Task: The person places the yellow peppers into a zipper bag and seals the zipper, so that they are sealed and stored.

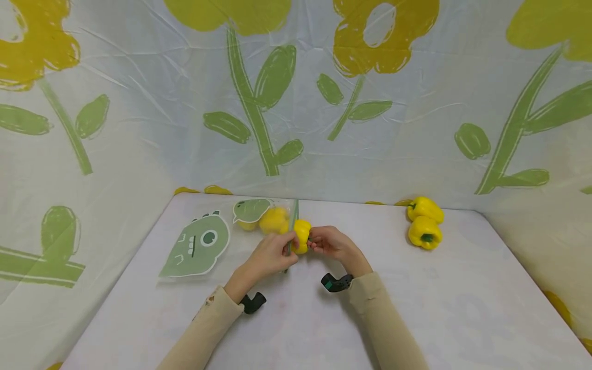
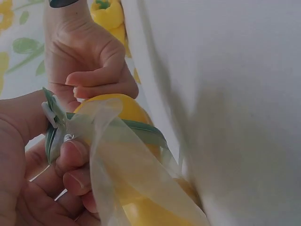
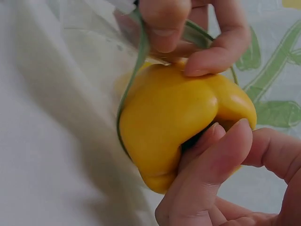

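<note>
A clear zip bag (image 1: 205, 249) with a green cartoon monster print lies at the left of the table, its green-edged mouth facing right. My left hand (image 1: 270, 253) pinches the edge of that mouth, its zip slider (image 2: 49, 114) close to the fingers. A yellow bell pepper (image 3: 164, 113) sits in the opening, stem end outward, with the green rim around its body. My right hand (image 1: 336, 245) pinches it at the dark green stem, mostly hidden by the fingers. More yellow bell peppers (image 1: 274, 221) show through the plastic deeper inside.
Two yellow bell peppers (image 1: 424, 232) rest against each other at the back right of the white-covered table (image 1: 462, 308). Behind the table hangs a flower-printed cloth (image 1: 314, 133), which also closes off both sides.
</note>
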Demonstrator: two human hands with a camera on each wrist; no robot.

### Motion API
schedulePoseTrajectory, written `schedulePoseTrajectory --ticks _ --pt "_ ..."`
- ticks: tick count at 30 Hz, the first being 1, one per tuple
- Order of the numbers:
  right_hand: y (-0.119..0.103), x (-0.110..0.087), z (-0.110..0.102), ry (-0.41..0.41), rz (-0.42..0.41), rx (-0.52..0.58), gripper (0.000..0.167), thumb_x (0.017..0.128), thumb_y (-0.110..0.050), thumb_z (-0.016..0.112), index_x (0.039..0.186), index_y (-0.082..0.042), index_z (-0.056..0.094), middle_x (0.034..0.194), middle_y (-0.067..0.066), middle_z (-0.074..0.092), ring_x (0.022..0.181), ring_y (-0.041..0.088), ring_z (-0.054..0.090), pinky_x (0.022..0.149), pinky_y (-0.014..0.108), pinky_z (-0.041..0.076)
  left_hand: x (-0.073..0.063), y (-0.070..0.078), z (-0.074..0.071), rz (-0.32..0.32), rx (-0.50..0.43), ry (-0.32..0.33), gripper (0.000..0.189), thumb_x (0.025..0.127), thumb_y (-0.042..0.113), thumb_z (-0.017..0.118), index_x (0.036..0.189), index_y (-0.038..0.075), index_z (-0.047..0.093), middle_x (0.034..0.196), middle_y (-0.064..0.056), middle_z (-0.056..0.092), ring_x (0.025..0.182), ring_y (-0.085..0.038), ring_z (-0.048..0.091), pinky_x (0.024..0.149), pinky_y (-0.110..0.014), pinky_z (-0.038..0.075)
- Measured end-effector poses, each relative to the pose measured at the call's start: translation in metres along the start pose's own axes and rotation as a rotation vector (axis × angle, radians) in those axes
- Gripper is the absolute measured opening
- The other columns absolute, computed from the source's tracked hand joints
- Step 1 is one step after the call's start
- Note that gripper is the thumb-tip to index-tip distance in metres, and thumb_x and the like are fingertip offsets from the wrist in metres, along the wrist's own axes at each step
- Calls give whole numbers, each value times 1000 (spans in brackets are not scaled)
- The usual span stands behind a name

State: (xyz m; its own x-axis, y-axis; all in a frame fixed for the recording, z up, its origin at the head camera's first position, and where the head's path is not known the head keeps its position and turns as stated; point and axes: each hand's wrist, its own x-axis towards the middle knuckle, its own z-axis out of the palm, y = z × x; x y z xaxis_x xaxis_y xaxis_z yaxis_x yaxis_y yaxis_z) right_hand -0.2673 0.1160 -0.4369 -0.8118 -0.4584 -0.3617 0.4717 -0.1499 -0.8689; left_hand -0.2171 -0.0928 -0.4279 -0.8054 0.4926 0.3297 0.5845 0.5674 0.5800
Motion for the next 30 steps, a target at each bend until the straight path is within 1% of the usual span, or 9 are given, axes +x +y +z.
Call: schedulePoseTrajectory --ticks 4,9,12,18,20,22,23,27,30 --pt "4 1 3 -23 3 -48 22 93 0 48 83 -3 67 68 3 62 54 7 53 53 14 49 -1 1 -1 -8 15 6 17 76 6 70 89 13 61 58 9 42 50 -4 38 48 -20 30" --pt "5 1 4 -29 -9 -116 15 90 2 50 92 1 64 67 4 61 52 6 51 52 14 48 -2 0 0 6 67 52 18 75 8 71 86 15 59 58 9 41 50 -5 38 47 -21 30" --pt "7 1 5 -26 -7 -130 15 88 4 50 95 2 62 68 4 61 52 7 51 52 15 48 -1 0 1 14 88 72 18 74 8 71 85 16 58 58 9 41 50 -5 38 48 -21 30" --pt "16 6 13 -62 -45 -113 19 93 3 49 84 -5 65 70 3 59 58 9 52 55 17 48 0 2 5 60 96 51 18 73 6 70 85 14 60 59 10 43 52 -4 39 49 -20 32" --pt "20 9 17 -61 -64 -114 17 94 1 50 86 -5 63 70 3 58 60 10 52 57 18 47 0 3 6 62 98 39 18 72 6 70 85 14 61 60 11 44 53 -4 40 50 -21 33" --pt "23 11 20 -50 -90 -115 11 95 -1 50 95 -1 61 71 2 57 61 10 52 59 19 47 0 3 6 62 98 27 17 72 6 70 84 14 61 60 11 45 54 -4 40 51 -21 33" --pt "24 11 22 -35 -102 -112 13 96 -3 50 104 1 60 71 2 58 61 10 52 60 20 47 0 3 6 61 100 23 17 72 6 70 84 14 61 60 11 45 54 -4 41 52 -21 34" --pt "27 12 27 42 -152 -86 41 96 -5 51 133 10 43 72 1 61 60 9 54 63 22 48 0 3 6 54 87 17 16 73 5 69 83 14 61 61 10 46 54 -4 41 52 -21 35" --pt "29 12 30 78 -204 -99 47 95 -3 51 138 12 38 73 0 64 62 8 57 65 22 50 0 2 5 49 79 14 16 73 5 69 84 13 61 62 10 46 55 -4 41 53 -21 36"
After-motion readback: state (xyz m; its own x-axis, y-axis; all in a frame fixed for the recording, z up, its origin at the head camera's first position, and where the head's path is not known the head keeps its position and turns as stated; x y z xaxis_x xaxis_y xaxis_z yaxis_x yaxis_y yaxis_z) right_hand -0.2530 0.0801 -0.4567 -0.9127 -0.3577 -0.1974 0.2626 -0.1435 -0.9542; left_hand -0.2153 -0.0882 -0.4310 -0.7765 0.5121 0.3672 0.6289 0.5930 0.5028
